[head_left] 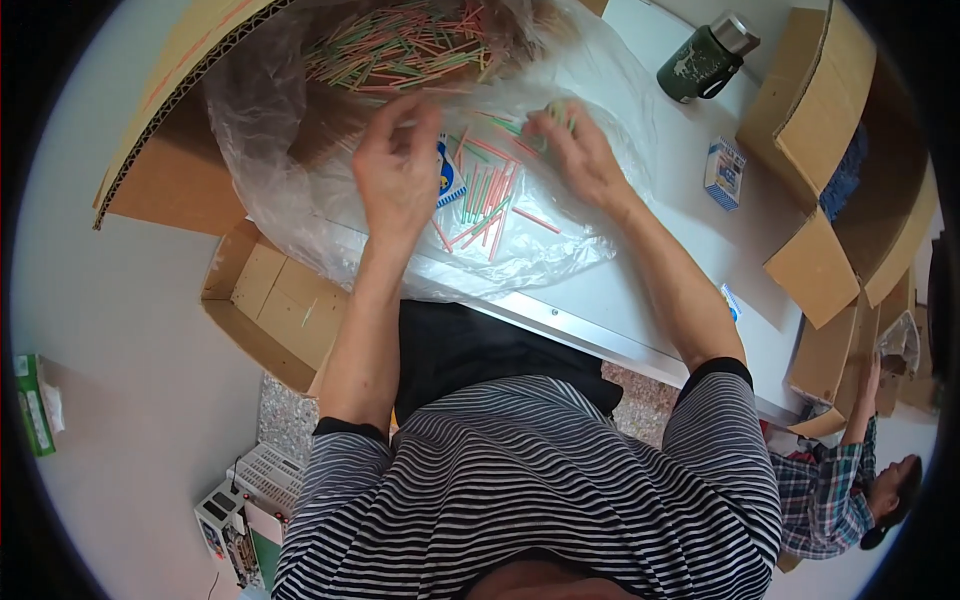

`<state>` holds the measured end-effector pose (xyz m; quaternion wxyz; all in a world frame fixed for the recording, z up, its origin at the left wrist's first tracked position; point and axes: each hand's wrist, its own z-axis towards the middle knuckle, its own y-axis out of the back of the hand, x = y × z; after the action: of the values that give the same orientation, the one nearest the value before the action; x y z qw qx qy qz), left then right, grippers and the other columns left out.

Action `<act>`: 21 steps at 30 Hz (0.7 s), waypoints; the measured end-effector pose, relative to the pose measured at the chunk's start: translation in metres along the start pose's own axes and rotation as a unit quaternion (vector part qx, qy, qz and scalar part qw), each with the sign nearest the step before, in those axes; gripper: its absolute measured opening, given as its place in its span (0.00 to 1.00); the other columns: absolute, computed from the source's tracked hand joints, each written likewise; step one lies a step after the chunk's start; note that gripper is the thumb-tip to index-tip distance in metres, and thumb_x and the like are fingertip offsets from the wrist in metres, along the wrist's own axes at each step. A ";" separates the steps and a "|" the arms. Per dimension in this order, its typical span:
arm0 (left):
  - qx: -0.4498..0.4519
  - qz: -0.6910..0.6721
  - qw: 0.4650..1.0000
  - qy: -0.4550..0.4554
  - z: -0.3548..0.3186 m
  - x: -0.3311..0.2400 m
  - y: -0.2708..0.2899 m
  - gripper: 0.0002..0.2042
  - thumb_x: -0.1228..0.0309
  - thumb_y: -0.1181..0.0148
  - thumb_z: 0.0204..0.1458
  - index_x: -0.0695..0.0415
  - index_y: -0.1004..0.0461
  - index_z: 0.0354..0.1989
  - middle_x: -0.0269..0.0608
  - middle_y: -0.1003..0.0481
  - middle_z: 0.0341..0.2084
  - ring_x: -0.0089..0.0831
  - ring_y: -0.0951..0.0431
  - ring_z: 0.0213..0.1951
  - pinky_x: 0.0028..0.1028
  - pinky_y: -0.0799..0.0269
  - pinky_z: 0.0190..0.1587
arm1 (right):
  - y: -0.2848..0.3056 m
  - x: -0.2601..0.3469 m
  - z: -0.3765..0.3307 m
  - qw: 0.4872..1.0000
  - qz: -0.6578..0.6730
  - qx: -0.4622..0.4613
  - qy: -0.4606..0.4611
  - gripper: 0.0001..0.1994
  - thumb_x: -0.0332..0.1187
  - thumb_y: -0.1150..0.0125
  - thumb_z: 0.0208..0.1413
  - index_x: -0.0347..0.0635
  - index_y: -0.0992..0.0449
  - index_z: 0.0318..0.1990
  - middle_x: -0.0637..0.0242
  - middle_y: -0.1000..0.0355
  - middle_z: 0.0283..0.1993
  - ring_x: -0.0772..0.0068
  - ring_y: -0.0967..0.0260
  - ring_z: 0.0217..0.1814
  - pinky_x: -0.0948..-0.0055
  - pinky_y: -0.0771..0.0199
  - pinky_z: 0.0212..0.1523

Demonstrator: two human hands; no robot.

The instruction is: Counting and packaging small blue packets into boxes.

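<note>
Many thin pink, green and yellow sticks [400, 50] are heaped at the far end of a clear plastic sheet [560, 235]. A smaller loose group of pink and green sticks [485, 205] lies on the plastic between my hands. My left hand [395, 165] hovers near the heap, fingers curved and apart, with no held thing visible. Beside it sits a small blue and white box [448, 175], partly hidden by that hand. My right hand [588, 155] is closed at the fingertips around something pale green, too blurred to name.
An open cardboard box [170, 170] stands at the far left, with a cardboard tray [290, 300] below. A dark green flask [700, 65] and another small box [725, 172] are on the white table [665, 170]. Large cartons [790, 110] and a person in plaid [830, 500] are rightward.
</note>
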<state>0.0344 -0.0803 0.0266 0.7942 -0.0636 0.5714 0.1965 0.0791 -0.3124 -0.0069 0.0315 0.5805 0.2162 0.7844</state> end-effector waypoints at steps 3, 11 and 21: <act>-0.018 0.088 0.995 0.050 -0.014 -0.004 0.011 0.12 0.66 0.35 0.57 0.64 0.21 0.41 0.44 0.18 0.31 0.27 0.19 0.29 0.27 0.25 0.34 | -0.001 -0.015 -0.011 0.998 -0.061 0.031 0.012 0.15 0.41 0.51 0.71 0.35 0.29 0.45 0.59 0.23 0.45 0.72 0.29 0.51 0.73 0.32 0.54; 0.142 0.354 0.924 -0.014 -0.055 -0.020 -0.011 0.16 0.58 0.36 0.53 0.62 0.20 0.37 0.53 0.20 0.32 0.52 0.19 0.33 0.45 0.24 0.36 | 0.001 -0.013 0.009 0.997 -0.063 -0.042 -0.029 0.17 0.42 0.53 0.71 0.33 0.30 0.45 0.60 0.23 0.37 0.70 0.26 0.44 0.73 0.29 0.49; 0.151 0.159 0.975 0.037 -0.045 -0.013 -0.041 0.21 0.53 0.38 0.57 0.64 0.21 0.38 0.53 0.20 0.31 0.46 0.18 0.32 0.41 0.24 0.34 | 0.009 0.010 0.020 0.903 0.370 -0.134 -0.174 0.17 0.41 0.59 0.73 0.33 0.35 0.46 0.48 0.23 0.42 0.49 0.24 0.52 0.55 0.25 0.57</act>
<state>0.0072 -0.1350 0.0184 0.7315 0.1418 0.6261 0.2297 0.0964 -0.3115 0.0103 -0.1464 0.7361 -0.1304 0.6479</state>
